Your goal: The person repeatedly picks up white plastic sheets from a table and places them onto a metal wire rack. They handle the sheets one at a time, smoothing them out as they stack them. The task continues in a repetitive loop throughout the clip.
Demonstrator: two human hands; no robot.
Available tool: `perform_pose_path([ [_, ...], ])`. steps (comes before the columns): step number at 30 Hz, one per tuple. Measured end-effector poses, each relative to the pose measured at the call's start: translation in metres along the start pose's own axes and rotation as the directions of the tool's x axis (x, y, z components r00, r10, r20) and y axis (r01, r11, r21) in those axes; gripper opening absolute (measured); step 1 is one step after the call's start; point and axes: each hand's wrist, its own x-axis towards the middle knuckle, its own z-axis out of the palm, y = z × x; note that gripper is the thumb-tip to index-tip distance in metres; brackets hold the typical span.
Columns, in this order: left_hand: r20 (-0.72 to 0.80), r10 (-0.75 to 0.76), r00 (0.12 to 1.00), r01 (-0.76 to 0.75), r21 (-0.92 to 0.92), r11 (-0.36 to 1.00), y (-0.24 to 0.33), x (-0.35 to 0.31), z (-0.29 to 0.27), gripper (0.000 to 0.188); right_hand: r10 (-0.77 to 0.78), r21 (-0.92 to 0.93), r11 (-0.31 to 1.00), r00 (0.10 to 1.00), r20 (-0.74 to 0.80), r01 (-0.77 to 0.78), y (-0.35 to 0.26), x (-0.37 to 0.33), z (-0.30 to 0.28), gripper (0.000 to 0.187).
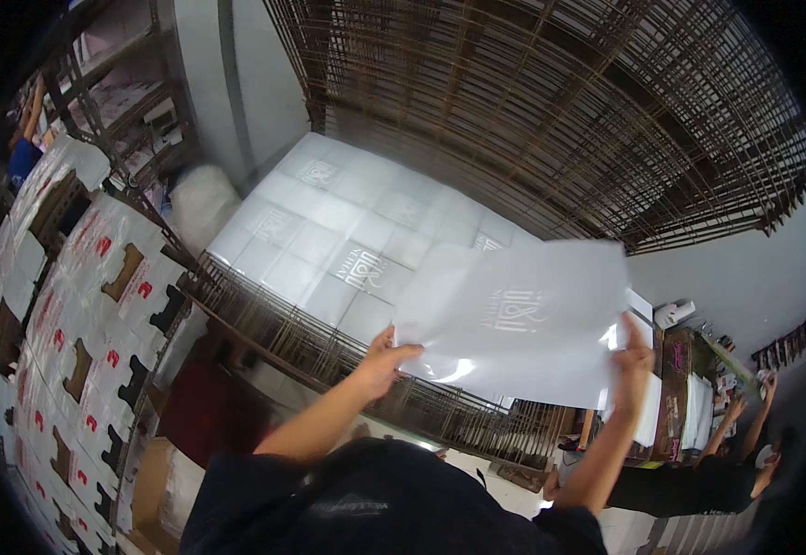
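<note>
A translucent plastic sheet [514, 314] with a white printed design hangs between my two hands, slightly bowed and glossy along its near edge. My left hand [386, 363] pinches its left edge, thumb on top. At the right edge my right hand [632, 356] is closed on it, a little smeared by motion. Beneath and beyond the sheet, a wire drying rack [273, 305] bears several similar printed sheets [329, 217] laid side by side. The held sheet hides the right part of that layer.
Raised wire rack shelves [533, 111] lean over the far side. Stacked cartons [79, 370] wrapped in film stand at the left, near an open cardboard box [158, 490]. On the right, a co-worker in dark clothing [690, 488] reaches over a worktable [673, 398].
</note>
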Motion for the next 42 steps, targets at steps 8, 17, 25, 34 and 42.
perform_pose_path([
  [8, -0.128, 0.426, 0.895, -0.046, 0.926, 0.375, -0.008, 0.029, -0.051, 0.051, 0.189, -0.141, 0.967, 0.969, -0.158, -0.212, 0.249, -0.011, 0.026, 0.044],
  [17, -0.023, 0.557, 0.830, -0.128, 0.964, 0.231, -0.016, 0.032, -0.073, 0.021, 0.151, -0.190, 0.961, 0.956, -0.252, -0.202, 0.247, -0.020, 0.049, 0.036],
  [25, -0.028, 0.538, 0.843, -0.068, 0.985, 0.158, -0.012, 0.033, -0.082, 0.025, 0.173, -0.177, 0.959, 0.954, -0.246, -0.220, 0.269, -0.017, 0.051, 0.035],
  [34, 0.008, 0.522, 0.853, -0.052, 0.996, 0.069, -0.009, 0.033, -0.080, 0.026, 0.071, -0.255, 0.958, 0.968, -0.240, -0.133, 0.284, -0.022, 0.046, 0.035],
  [42, 0.094, 0.529, 0.844, -0.083, 0.996, -0.045, -0.013, 0.037, -0.089, 0.025, 0.102, -0.293, 0.938, 0.956, -0.274, -0.184, 0.271, -0.027, 0.054, 0.034],
])
